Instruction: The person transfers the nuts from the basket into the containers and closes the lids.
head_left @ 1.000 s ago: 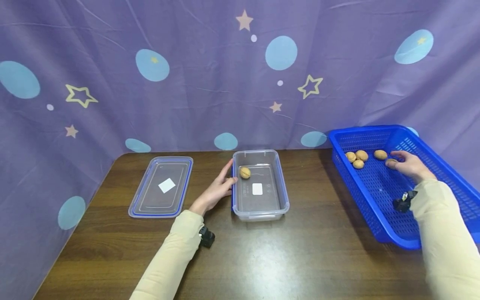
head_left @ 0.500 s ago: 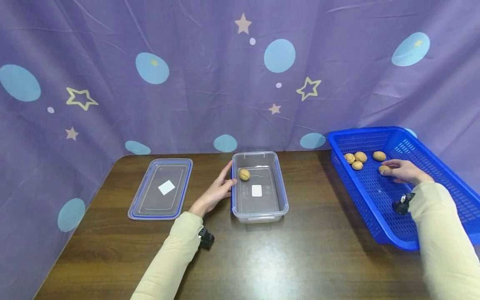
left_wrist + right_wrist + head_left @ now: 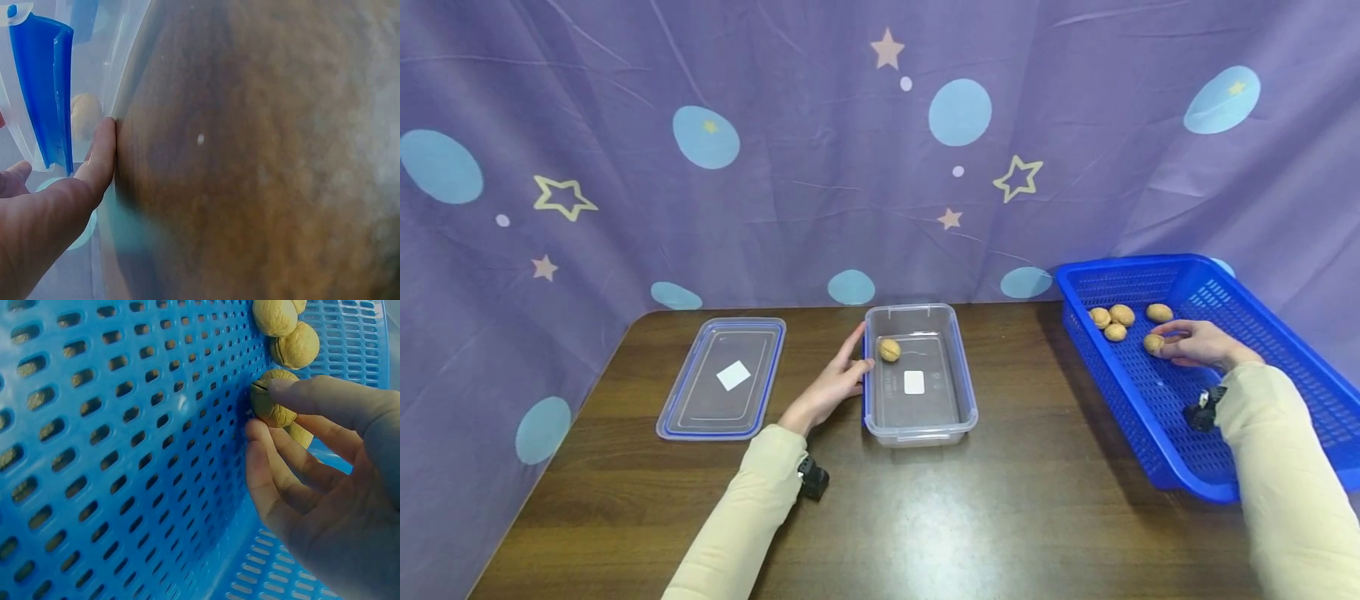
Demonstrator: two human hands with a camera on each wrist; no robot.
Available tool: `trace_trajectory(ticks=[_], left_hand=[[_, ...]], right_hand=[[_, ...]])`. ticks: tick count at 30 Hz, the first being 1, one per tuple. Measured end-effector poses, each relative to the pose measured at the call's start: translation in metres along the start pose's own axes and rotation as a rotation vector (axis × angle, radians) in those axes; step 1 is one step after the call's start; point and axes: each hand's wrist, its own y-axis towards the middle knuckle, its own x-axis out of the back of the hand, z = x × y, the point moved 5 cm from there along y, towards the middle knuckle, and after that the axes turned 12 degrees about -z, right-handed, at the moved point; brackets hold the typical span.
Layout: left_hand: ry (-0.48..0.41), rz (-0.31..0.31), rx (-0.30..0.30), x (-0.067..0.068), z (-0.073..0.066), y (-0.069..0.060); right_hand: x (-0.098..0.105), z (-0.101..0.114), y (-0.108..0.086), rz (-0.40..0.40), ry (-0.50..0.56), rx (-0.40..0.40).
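Note:
Inside the blue basket [image 3: 1180,467], my right hand [image 3: 1206,343] pinches a walnut [image 3: 270,403] between thumb and fingers, low over the basket floor. Several other walnuts [image 3: 1122,315] lie beyond it toward the back left of the basket. My left hand [image 3: 831,385] rests against the left side of a clear plastic container [image 3: 917,432], its fingers fairly straight along the wall and the thumb at the rim. One walnut [image 3: 889,350] lies in that container. The left wrist view shows the container's blue side latch [image 3: 47,87] beside the hand.
A clear lid with a blue seal [image 3: 722,408] lies flat on the wooden table [image 3: 865,533], left of the container. Behind the table hangs a purple curtain [image 3: 820,192]. The basket's raised rim stands at the table's right side.
My right hand has shifted slightly left within the basket, bringing the pinched walnut toward the other walnuts. The left hand and the container stay in place.

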Motion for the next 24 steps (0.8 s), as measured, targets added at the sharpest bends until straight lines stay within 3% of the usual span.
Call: trace_trajectory(ticks=[8, 13, 24], left_hand=[[-0.001, 0.004, -0.020, 0.000, 0.001, -0.001], [0.002, 0.023, -0.073, 0.001, -0.002, -0.005], [0.004, -0.002, 0.008, 0.001, -0.001, 0.000]], right_hand=[[0.001, 0.008, 0.001, -0.031, 0.035, 0.020], [0.001, 0.019, 0.004, -0.044, 0.084, 0.068], [-0.004, 0.049, 0.006, -0.064, -0.012, 0.131]])
